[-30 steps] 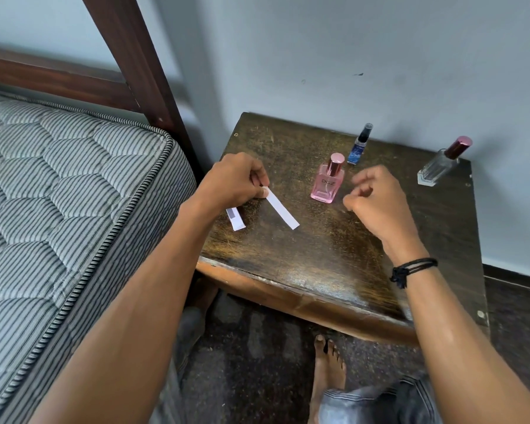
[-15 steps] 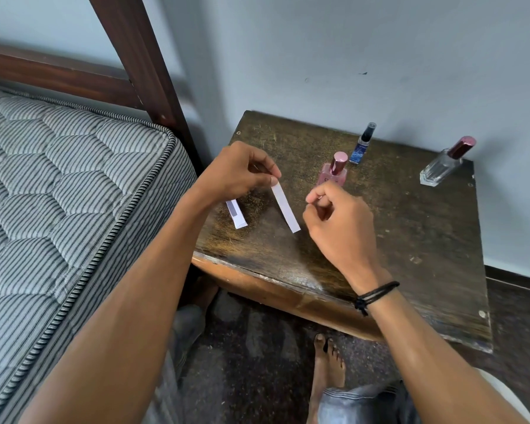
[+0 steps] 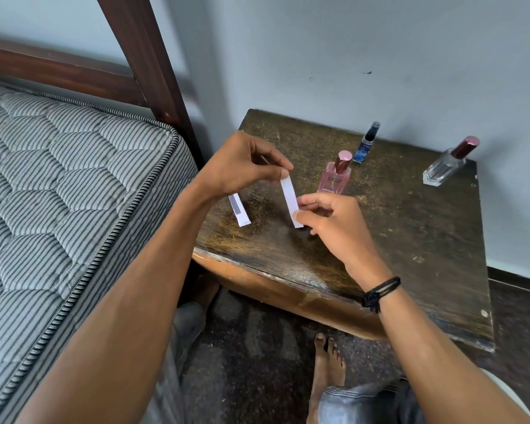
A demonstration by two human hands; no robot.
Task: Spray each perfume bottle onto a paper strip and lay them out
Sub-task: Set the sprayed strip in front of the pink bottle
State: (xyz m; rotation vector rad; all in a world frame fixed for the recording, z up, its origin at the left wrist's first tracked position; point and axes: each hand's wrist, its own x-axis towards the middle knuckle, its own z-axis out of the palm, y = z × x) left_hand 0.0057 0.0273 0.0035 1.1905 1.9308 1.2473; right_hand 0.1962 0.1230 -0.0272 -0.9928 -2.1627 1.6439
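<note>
Head view: left hand (image 3: 242,166) pinched the strip (image 3: 289,197) at its top and right hand (image 3: 334,228) pinched its bottom, over the table (image 3: 410,240) beside the pink bottle (image 3: 334,179). Likely readying for spraying; next, the right hand must release the strip and take a bottle.

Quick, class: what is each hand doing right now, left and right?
Left hand: pinches the top end of the white paper strip.
Right hand: pinches the same strip's lower end.
</note>
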